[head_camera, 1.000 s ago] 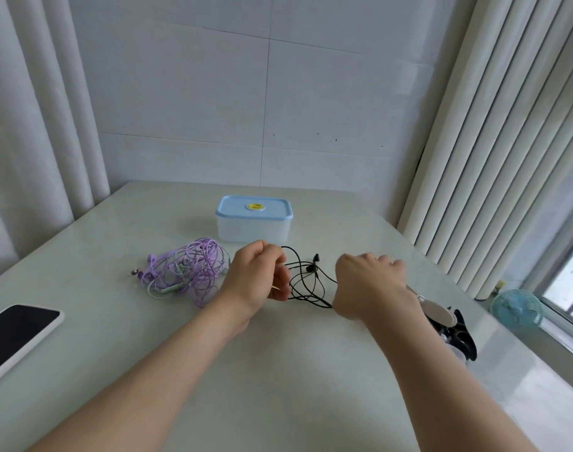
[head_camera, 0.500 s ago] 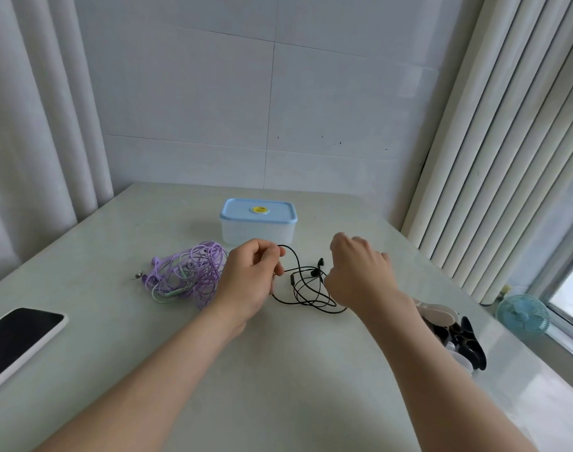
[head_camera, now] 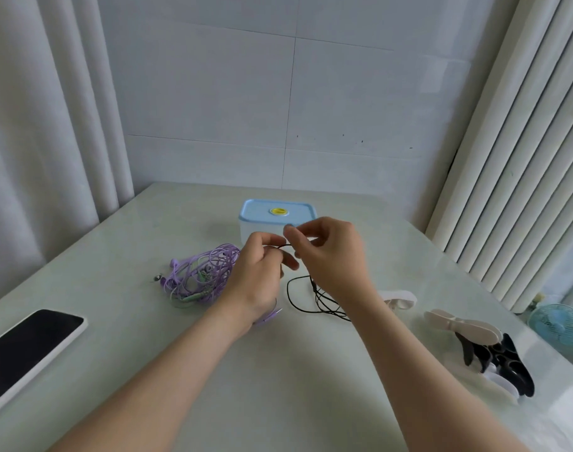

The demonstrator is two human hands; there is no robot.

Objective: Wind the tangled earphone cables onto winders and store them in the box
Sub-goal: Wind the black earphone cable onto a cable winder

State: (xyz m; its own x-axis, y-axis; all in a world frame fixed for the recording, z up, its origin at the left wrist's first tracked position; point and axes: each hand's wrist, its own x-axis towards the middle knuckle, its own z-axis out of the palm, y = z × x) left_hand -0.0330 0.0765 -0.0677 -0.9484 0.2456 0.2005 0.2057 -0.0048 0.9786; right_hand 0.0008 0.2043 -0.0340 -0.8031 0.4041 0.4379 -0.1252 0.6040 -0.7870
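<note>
Head camera: the blue-lidded box [head_camera: 259, 213] stands closed behind both hands. Left hand [head_camera: 259, 277] and right hand [head_camera: 332, 256] pinch the black earphone cable [head_camera: 326, 306]; purple earphone tangle [head_camera: 202, 275] lies left.

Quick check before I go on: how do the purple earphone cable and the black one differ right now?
The purple cable is a dense, wide tangle; the black cable forms only a few loose loops. The purple cable lies wholly on the table; the black cable is partly lifted, pinched by the left hand and right hand. Both are off the winders and outside the closed box.
</note>
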